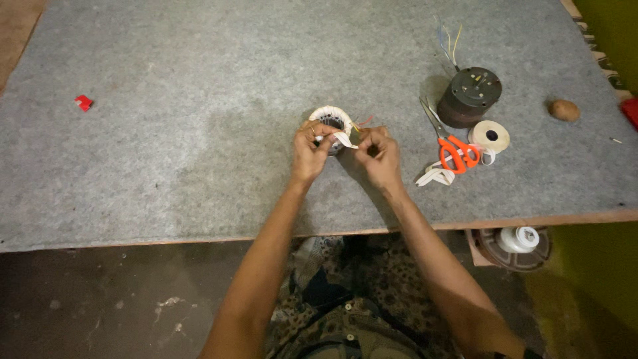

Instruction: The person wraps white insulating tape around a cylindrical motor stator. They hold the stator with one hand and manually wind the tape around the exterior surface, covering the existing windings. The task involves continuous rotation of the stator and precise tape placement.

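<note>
Far left of the hands, a small red scrap [84, 102] on the grey felt tabletop [199, 133]. Centre: left hand [310, 151] and right hand [379, 158] both pinched shut on a white tape strip [340, 138] against a ring-shaped wound coil [331, 119] (thin coloured leads poking out its right side). Wrapping looks well along, approx. most of ring already white; last stretch seems left. Right of the hands: orange-handled scissors [456, 151], tape roll [490, 135], dark round motor housing [470, 96], brown lump [564, 110].

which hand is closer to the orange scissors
Right. The right hand is just left of the orange scissors; the left hand lies farther left, beyond the white-wrapped ring.
</note>
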